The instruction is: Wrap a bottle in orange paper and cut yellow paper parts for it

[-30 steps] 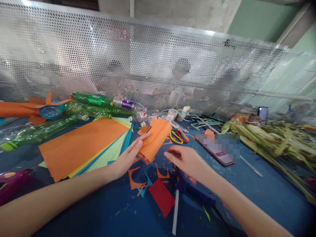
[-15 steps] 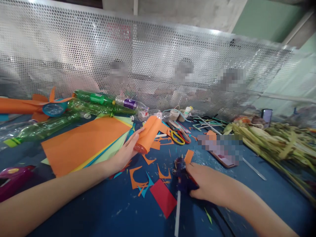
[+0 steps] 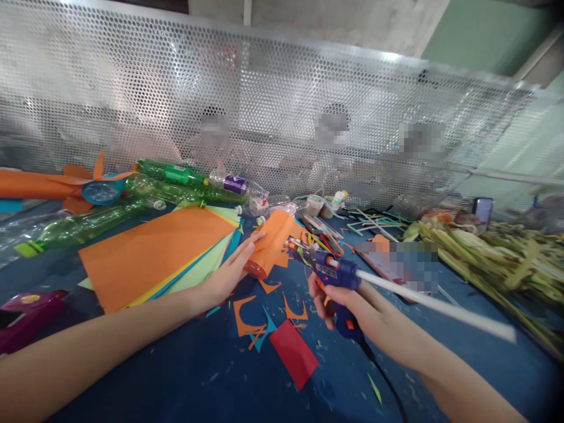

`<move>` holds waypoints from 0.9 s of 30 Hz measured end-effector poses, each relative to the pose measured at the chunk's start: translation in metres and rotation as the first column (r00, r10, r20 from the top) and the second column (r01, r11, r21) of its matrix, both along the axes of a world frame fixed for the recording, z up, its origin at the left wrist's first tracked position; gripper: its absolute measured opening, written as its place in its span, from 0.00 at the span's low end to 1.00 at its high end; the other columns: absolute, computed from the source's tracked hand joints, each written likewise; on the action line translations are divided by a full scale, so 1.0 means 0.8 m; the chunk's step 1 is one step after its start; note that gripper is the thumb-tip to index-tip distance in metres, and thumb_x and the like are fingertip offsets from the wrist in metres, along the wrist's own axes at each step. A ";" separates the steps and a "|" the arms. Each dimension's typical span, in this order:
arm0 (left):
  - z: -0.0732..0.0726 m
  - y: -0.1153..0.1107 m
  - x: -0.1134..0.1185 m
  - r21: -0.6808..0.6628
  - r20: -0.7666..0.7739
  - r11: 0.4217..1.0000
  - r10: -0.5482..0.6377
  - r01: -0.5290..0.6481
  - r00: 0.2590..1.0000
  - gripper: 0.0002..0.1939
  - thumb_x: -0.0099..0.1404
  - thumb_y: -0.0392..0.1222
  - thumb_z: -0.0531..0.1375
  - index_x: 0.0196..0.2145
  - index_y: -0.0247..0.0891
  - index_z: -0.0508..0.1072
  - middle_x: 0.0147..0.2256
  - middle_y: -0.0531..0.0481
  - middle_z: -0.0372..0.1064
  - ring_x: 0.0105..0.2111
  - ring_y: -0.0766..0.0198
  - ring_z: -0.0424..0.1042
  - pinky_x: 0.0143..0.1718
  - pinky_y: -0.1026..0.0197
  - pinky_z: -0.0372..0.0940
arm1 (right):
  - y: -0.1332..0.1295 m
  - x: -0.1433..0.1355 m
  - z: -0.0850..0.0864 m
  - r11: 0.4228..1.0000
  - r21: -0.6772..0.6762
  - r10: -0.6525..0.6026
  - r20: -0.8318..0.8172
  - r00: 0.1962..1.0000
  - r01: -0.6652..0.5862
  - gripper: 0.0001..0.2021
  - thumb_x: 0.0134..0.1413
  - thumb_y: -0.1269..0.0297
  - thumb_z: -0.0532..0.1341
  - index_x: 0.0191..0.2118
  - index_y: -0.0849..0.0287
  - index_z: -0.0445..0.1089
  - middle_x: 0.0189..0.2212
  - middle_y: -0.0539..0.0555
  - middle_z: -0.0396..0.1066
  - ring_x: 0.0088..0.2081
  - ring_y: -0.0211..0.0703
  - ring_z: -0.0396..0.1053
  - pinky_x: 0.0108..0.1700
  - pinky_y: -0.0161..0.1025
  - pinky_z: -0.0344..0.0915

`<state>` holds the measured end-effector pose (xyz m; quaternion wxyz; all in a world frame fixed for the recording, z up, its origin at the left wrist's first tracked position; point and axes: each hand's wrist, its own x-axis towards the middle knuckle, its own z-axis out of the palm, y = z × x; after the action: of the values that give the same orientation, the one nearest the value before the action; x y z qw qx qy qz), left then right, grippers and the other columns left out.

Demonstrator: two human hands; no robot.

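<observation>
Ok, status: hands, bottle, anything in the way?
Left hand against bottle, wrapped in orange paper. Right hand gripping glue gun, nozzle toward bottle. Paper scraps loose close by, might get in the way.

Perforated screen (image 3: 273, 88), grey wall (image 3: 335, 23), blue tabletop (image 3: 185, 376)

The paper-wrapped plastic bottle (image 3: 273, 235) is plain bright orange, with a see-through reddish base (image 3: 256, 269). The pistol-shaped plastic glue gun (image 3: 328, 267) is dark blue with a red-orange switch (image 3: 350, 324); its round glue stick (image 3: 436, 302) is milky white, its thin cable (image 3: 388, 377) black. At six o'clock a paper rectangle (image 3: 294, 353) is solid red. At eight o'clock stacked paper sheets (image 3: 158, 258) show orange above yellow, blue and pale green. The worktop (image 3: 189, 370) is deep blue; at twelve o'clock the metal screen (image 3: 268, 111) is silver-grey, patterned with holes.
</observation>
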<state>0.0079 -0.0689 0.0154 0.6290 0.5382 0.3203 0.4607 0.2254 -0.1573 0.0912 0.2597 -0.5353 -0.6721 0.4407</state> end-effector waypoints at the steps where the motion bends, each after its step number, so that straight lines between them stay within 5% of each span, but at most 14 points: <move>1: -0.001 0.000 0.000 0.018 -0.010 1.000 -0.005 0.005 1.000 0.26 0.64 0.56 0.48 0.58 0.47 0.56 0.36 0.50 0.72 0.27 0.62 0.70 0.39 0.55 0.63 | 0.000 -0.005 -0.001 1.000 -0.027 -0.004 -0.063 0.998 0.003 0.18 0.59 0.50 0.46 0.38 0.59 0.62 0.27 0.52 0.66 0.27 0.38 0.65 0.31 0.36 0.63; 7: -0.006 0.001 -0.001 0.009 -0.024 0.997 -0.073 0.074 0.997 0.27 0.64 0.57 0.47 0.59 0.47 0.54 0.51 0.44 0.65 0.42 0.54 0.70 0.48 0.48 0.59 | 0.005 -0.019 -0.012 0.999 -0.031 0.012 -0.173 0.985 -0.018 0.21 0.55 0.44 0.48 0.30 0.59 0.62 0.25 0.51 0.63 0.25 0.36 0.61 0.29 0.35 0.60; 12: -0.004 -0.002 -0.002 0.083 -0.043 0.995 -0.049 0.053 0.998 0.24 0.65 0.55 0.48 0.56 0.49 0.59 0.61 0.51 0.47 0.56 0.52 0.56 0.56 0.49 0.51 | 0.002 -0.026 -0.017 0.999 0.004 0.039 -0.127 0.991 -0.038 0.22 0.57 0.45 0.46 0.29 0.60 0.63 0.27 0.51 0.64 0.26 0.35 0.60 0.31 0.34 0.60; 27: 0.005 -0.010 -0.007 0.276 -0.296 0.959 0.016 0.069 0.955 0.22 0.66 0.54 0.44 0.56 0.51 0.60 0.60 0.56 0.51 0.61 0.56 0.44 0.61 0.51 0.35 | -0.001 -0.030 -0.042 1.000 0.005 -0.012 0.083 0.997 0.012 0.24 0.56 0.43 0.45 0.30 0.58 0.65 0.23 0.49 0.65 0.26 0.38 0.62 0.30 0.36 0.58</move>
<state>0.0024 -0.0770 0.0193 0.4965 0.6897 0.3340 0.4077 0.2012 -0.1578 0.0572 0.2354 -0.5565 -0.6801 0.4152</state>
